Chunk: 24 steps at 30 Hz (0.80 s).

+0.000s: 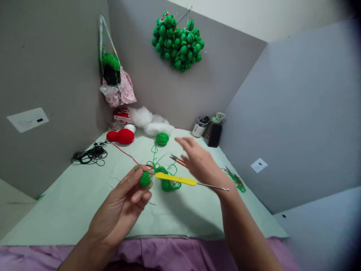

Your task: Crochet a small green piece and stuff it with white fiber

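Observation:
My left hand (124, 195) pinches a small green crocheted piece (145, 179) between thumb and fingers. From that piece a crochet hook with a yellow handle (176, 178) sticks out to the right, its bare metal tip passing in front of my right wrist. My right hand (199, 158) is held over the table with its fingers stretched out. Just left of it show the blades of a pair of scissors (177, 160); the rest is hidden by the hand. Loose green yarn (170, 184) lies in loops beneath the hook, and a green yarn ball (162, 139) rests farther back.
Red yarn (125, 136), white stuffing (155, 128) and black cord (90, 155) lie at the back and left. A pen cup (198, 129) and a dark phone (214, 135) stand back right. Green crocheted pieces (183, 45) hang on the wall; a pink bag (125, 88) hangs left.

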Available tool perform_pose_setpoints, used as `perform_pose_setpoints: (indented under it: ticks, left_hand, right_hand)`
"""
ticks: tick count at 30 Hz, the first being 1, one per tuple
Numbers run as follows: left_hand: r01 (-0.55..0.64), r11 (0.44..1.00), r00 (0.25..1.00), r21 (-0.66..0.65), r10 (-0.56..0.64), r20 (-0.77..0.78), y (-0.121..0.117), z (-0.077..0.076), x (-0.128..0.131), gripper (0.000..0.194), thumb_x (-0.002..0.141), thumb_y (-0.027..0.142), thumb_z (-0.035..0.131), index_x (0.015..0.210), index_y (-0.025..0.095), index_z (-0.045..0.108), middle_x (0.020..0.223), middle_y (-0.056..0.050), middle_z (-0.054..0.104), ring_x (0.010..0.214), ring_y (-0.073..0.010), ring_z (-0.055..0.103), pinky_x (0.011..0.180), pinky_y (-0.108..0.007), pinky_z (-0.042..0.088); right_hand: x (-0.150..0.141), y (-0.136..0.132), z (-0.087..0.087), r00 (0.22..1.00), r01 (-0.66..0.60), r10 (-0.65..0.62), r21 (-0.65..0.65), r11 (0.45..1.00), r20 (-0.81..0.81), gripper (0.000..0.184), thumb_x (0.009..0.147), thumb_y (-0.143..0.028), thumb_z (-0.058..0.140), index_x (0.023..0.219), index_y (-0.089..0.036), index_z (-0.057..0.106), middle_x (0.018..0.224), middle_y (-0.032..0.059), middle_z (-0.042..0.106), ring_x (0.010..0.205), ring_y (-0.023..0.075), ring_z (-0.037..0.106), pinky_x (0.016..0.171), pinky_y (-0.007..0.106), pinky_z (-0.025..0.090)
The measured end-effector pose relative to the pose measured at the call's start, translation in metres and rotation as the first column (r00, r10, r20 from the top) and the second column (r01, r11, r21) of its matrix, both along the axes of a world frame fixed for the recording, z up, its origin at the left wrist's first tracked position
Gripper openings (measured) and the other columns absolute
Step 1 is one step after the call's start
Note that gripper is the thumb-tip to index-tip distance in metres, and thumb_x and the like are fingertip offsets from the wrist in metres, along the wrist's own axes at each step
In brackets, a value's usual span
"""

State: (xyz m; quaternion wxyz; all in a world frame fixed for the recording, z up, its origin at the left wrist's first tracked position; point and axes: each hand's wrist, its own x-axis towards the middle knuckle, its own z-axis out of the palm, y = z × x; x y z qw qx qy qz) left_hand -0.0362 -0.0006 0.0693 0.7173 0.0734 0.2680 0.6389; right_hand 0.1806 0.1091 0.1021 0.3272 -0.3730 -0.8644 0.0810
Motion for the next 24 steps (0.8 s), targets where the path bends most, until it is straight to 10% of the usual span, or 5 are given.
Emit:
perform_pose_setpoints:
  ticks: [3, 8, 16, 24]
  left_hand:
    - [0.027, 1.0, 0.999, 0.006, -0.027, -0.027, 0.001, -0.009, 0.017, 0.029, 0.063, 0.013, 0.1, 0.082, 0.012, 0.08, 0.076, 0.004, 0.068, 0.043, 0.0011, 0.046, 0.047, -0.014, 0.055]
    - [0.208, 0.971, 0.967, 0.12, -0.185, -0.178, -0.001, -0.032, 0.045, 0.024, 0.075, 0.028, 0.096, 0.082, 0.014, 0.077, 0.076, 0.005, 0.064, 0.049, -0.0013, 0.048, 0.057, -0.017, 0.055]
    - [0.372, 0.904, 0.869, 0.209, -0.261, -0.42, 0.0, -0.044, 0.051, 0.023, 0.086, 0.033, 0.086, 0.105, 0.021, 0.081, 0.084, 0.001, 0.066, 0.067, -0.0077, 0.057, 0.077, -0.024, 0.054]
    - [0.375, 0.905, 0.816, 0.198, -0.221, -0.534, 0.0, -0.05, 0.05, 0.037, 0.087, 0.033, 0.085, 0.123, 0.027, 0.079, 0.091, -0.001, 0.066, 0.072, -0.0117, 0.063, 0.068, -0.025, 0.05]
  right_hand:
    - [0.001, -0.055, -0.041, 0.942, -0.295, 0.241, -0.23, 0.927, -0.234, 0.064, 0.093, -0.024, 0.076, 0.152, -0.034, 0.052, 0.122, 0.007, 0.07, 0.096, 0.0199, 0.07, 0.091, 0.039, 0.06]
    - [-0.005, -0.104, -0.078, 0.769, -0.261, 0.043, -0.252, 0.932, -0.638, 0.024, 0.105, -0.033, 0.061, 0.124, -0.035, 0.075, 0.096, 0.0017, 0.071, 0.085, 0.0158, 0.067, 0.076, 0.03, 0.056]
    - [-0.006, -0.102, -0.1, 0.476, -0.234, -0.188, -0.33, 0.915, -0.859, 0.01, 0.097, -0.029, 0.073, 0.1, -0.03, 0.083, 0.084, -0.001, 0.069, 0.066, 0.0105, 0.065, 0.063, 0.024, 0.054]
    - [-0.001, -0.101, -0.099, 0.605, -0.184, -0.121, -0.286, 0.94, -0.787, 0.015, 0.099, -0.028, 0.071, 0.104, -0.033, 0.084, 0.097, 0.0047, 0.077, 0.095, 0.0207, 0.071, 0.082, 0.034, 0.059]
